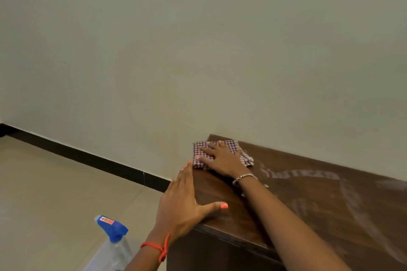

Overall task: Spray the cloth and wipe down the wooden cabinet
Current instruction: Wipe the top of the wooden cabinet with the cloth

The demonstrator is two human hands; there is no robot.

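The dark wooden cabinet (308,215) fills the lower right, its top streaked with pale wet smears. A folded pink-and-dark checked cloth (199,149) lies at the far left corner of the top. My right hand (222,157) presses flat on the cloth, fingers spread. My left hand (182,204) rests open on the cabinet's left edge, thumb on the top, holding nothing. A clear spray bottle with a blue trigger head (112,230) stands on the floor at the lower left, partly hidden behind my left forearm.
A plain pale wall (198,50) rises right behind the cabinet. A black skirting board (88,157) runs along its base. Beige floor tiles (44,193) spread to the left of the cabinet.
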